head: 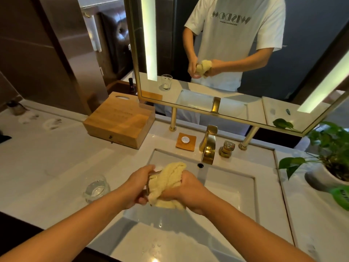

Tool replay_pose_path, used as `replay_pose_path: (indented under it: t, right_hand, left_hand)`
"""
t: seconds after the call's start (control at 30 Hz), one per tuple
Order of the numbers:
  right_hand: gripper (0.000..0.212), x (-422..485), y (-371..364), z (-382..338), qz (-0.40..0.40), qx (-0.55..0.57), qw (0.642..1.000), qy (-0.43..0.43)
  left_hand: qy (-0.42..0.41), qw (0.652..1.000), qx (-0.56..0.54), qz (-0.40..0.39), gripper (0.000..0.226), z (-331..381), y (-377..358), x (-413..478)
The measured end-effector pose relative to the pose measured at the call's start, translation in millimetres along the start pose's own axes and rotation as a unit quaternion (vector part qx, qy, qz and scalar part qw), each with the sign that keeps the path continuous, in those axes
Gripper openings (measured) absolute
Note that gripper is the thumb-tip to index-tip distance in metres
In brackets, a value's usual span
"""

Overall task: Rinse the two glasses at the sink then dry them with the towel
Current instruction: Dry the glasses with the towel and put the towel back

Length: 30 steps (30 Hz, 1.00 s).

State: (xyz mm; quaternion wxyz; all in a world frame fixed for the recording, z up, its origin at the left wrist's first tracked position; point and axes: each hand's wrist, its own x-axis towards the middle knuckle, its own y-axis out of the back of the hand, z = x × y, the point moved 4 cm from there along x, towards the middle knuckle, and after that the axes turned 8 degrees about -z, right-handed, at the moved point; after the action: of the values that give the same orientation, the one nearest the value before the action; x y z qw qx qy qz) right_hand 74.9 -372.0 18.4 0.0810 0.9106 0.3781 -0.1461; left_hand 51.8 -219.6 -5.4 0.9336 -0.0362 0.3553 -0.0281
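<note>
Head view | left hand [138, 186] grips glass [153, 174], mostly hidden | right hand [188, 191] clutches towel [168, 179] bunched over it

White short-sleeved T-shirt [226, 53] (dark chest print [231, 17])

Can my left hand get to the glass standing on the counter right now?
Probably, once freed: nothing stands before the counter glass, but the left hand grips the held glass against the towel.
</note>
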Motion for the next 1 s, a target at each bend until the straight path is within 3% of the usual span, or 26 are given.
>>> replay_pose_path:
  t: [0.03, 0.07, 0.1, 0.13, 0.17, 0.2, 0.23, 0.27, 0.3, 0.37, 0.47, 0.53, 0.6, 0.67, 0.7, 0.73, 0.8, 0.83, 0.87, 0.9, 0.93, 0.97, 1.0]
  right_hand:
    - [0.045, 1, 2, 6, -0.009, 0.137, 0.99, -0.042]
    - [0.048, 1, 0, 11, -0.037, 0.284, 0.956, -0.067]
    - [0.051, 0, -3, 12, -0.069, 0.407, 0.907, -0.083]
    - [0.054, -2, -6, 13, -0.089, 0.477, 0.869, -0.092]
    - [0.055, -3, -8, 12, -0.104, 0.489, 0.862, -0.09]
    - [0.053, -4, -10, 11, -0.106, 0.449, 0.884, -0.078]
    - [0.049, -6, -9, 10, -0.091, 0.362, 0.926, -0.053]
    - [0.044, -7, -6, 7, -0.059, 0.224, 0.972, -0.026]
    - [0.04, -9, -3, 1, -0.033, 0.071, 0.997, 0.011]
    - [0.031, -12, -3, -11, -0.026, -0.168, 0.98, 0.105]
    - [0.024, -19, -9, -23, -0.036, -0.425, 0.866, 0.262]
    - [0.027, -21, -13, -25, -0.047, -0.468, 0.833, 0.29]
    - [0.024, -19, -9, -25, -0.043, -0.415, 0.869, 0.265]
    - [0.026, -9, 2, -18, -0.015, -0.262, 0.951, 0.163]
    - [0.031, -6, 8, -12, 0.0, -0.135, 0.987, 0.088]
    - [0.036, -4, 12, -4, 0.004, 0.027, 1.0, 0.016]
    - [0.034, -4, 5, 11, -0.046, 0.334, 0.94, -0.055]
    - [0.03, -4, 1, 13, -0.058, 0.412, 0.908, -0.058]
    - [0.029, -5, -2, 14, -0.064, 0.425, 0.901, -0.05]
    - [0.027, -5, -2, 13, -0.056, 0.376, 0.924, -0.028]
    - [0.027, -7, 1, 8, -0.03, 0.259, 0.965, 0.005]
    - [0.028, -9, 4, 2, -0.004, 0.092, 0.995, 0.046]
    - [0.029, -11, 6, -5, 0.009, -0.095, 0.991, 0.094]
  left_hand:
    - [-0.138, 0.986, 0.092, 0.034, 0.031, 4, -1, -3]
    - [-0.288, 0.937, 0.193, 0.052, 0.025, 7, -5, -9]
    - [-0.412, 0.867, 0.277, 0.05, 0.021, 5, -9, -16]
    - [-0.483, 0.812, 0.325, 0.049, 0.021, -1, -9, -19]
    - [-0.515, 0.788, 0.333, 0.055, 0.022, -3, -7, -19]
    - [-0.521, 0.792, 0.311, 0.066, 0.023, -5, -5, -17]
    - [-0.503, 0.817, 0.272, 0.078, 0.023, -5, -5, -15]
    - [-0.47, 0.85, 0.218, 0.091, 0.025, -4, -6, -12]
    - [-0.429, 0.882, 0.16, 0.113, 0.027, -2, -8, -11]
    - [-0.311, 0.942, 0.011, 0.125, 0.036, -5, -11, -1]
    - [-0.021, 0.983, -0.18, 0.016, 0.032, -14, -16, 4]
    - [0.117, 0.98, -0.154, -0.045, 0.035, -14, -13, -2]
    - [0.153, 0.979, -0.121, -0.053, 0.044, -8, -13, -5]
    - [0.074, 0.995, -0.067, -0.012, 0.045, -1, -16, -8]
    - [-0.049, 0.997, 0.022, 0.054, 0.039, 3, -16, -10]
    - [-0.211, 0.959, 0.147, 0.124, 0.031, 9, -17, -16]
    - [-0.468, 0.81, 0.331, 0.128, 0.022, 13, -24, -31]
    - [-0.524, 0.761, 0.368, 0.106, 0.024, 12, -25, -31]
    - [-0.545, 0.746, 0.369, 0.099, 0.027, 12, -23, -29]
    - [-0.534, 0.765, 0.345, 0.106, 0.03, 14, -20, -24]
    - [-0.487, 0.811, 0.297, 0.126, 0.031, 17, -19, -20]
    - [-0.411, 0.873, 0.22, 0.146, 0.032, 16, -17, -15]
    - [-0.301, 0.938, 0.101, 0.14, 0.033, 13, -17, -7]
